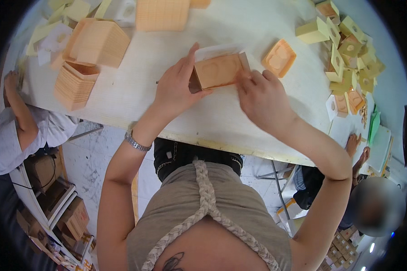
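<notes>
Between our hands, an open box [195,83] holds a peach tray [219,72]; our left hand [177,83] grips its left end, while our right hand [263,95], fingers bent, meets its right edge, pinching or not, we cannot tell. Just beyond the right hand lies a loose tray [279,58]; left of the grip, nested stacks [76,88]; far right, piled yellow boxes [349,49].

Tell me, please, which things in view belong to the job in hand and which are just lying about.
Likely the job's:
open box, held
orange tray inside it
loose orange tray
stacked orange trays
yellow boxes

Apparently lying about:
brown carton
green sheet-like item
</notes>
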Demonstrator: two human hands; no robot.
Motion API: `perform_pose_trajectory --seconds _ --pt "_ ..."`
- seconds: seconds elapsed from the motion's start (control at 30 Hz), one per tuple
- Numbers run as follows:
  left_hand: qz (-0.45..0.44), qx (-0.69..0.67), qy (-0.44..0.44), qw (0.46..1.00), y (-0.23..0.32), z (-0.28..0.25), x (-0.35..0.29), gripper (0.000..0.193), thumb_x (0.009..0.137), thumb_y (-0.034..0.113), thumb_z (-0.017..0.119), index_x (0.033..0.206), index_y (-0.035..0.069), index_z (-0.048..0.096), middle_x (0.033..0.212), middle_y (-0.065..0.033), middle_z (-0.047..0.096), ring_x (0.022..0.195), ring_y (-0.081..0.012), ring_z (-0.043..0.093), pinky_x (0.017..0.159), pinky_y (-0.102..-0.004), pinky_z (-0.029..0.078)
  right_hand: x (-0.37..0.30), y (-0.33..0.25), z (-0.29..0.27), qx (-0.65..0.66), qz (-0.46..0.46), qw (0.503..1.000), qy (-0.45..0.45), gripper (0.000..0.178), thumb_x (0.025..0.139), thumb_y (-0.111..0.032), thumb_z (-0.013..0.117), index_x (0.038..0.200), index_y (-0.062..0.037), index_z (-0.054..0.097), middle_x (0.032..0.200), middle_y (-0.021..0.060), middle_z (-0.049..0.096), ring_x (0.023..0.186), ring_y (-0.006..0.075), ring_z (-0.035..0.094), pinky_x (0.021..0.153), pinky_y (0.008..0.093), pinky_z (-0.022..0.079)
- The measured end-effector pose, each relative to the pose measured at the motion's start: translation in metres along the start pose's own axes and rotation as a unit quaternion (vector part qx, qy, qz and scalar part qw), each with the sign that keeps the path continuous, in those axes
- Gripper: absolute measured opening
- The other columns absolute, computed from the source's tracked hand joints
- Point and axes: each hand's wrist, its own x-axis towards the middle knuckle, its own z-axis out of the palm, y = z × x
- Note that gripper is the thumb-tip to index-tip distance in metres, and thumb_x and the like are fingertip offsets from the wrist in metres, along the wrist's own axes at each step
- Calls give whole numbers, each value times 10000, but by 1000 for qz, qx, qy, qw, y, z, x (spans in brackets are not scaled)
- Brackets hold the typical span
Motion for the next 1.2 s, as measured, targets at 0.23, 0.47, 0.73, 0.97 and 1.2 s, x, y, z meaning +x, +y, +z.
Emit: perform_pose_trajectory --seconds 0.23,0.47,0.73,0.97,1.2 --pt "41 -6 18 999 -1 1 2 1111 652 259 883 1531 82 226 1119 -137 618 976 -319 628 797 -381 535 17 -15 37 253 66 964 41 147 733 -110 658 865 -64 705 868 35 567 886 207 591 753 350 532" --pt "-3 -3 -1 1000 8 -2 0 1068 678 201 864 1527 68 230 1147 -137 616 985 -304 635 786 -362 547 -4 0 44 131 53 979 146 181 685 -104 679 863 -90 706 770 27 556 831 197 602 698 314 492" --pt "10 -16 6 1000 8 -1 0 1053 679 186 840 1524 52 227 1178 -158 599 1005 -349 622 827 -392 531 -1 5 51 142 21 977 155 91 694 -113 661 785 -111 659 737 16 549 792 187 591 715 326 442" --pt "40 4 -193 980 33 -63 24 796 718 270 831 1382 19 473 1314 -206 576 1177 -357 575 982 -386 469 -4 8 26 256 19 964 71 90 744 -95 699 828 -104 670 768 43 613 839 223 646 756 367 491" --pt "-116 449 338 819 -96 -206 134 500 849 376 702 1206 38 613 1203 -233 627 1130 -371 596 899 -464 502 -54 54 23 -50 392 869 297 384 763 -113 770 1131 -61 672 1217 116 624 1076 300 575 799 400 494"
